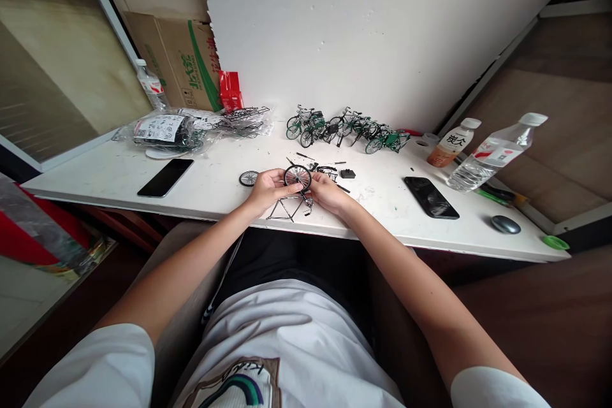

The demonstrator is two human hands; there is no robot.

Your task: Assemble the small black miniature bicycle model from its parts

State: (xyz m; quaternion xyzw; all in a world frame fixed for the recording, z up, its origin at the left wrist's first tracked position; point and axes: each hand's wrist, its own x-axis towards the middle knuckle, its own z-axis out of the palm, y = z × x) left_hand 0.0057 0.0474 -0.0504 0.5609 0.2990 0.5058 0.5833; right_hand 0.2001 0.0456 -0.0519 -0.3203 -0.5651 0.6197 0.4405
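A thin black spoked toy-sized wheel (pixel 297 178) is between the hands over the near part of the table, pinched by the left hand (pixel 269 191); the right hand (pixel 329 192) meets its right side, exact grip hidden. A black tubular frame (pixel 285 209) shows just below, another black spoked wheel (pixel 248 178) beside the left hand. Small green-and-black bicycles (pixel 347 127) crowd the back of the flat white table (pixel 220 188), before a pale wall (pixel 329 32). Clear plastic bags (pixel 162 131) hold dark parts; a large clear white-capped bottle (pixel 500 152) contains colourless liquid.
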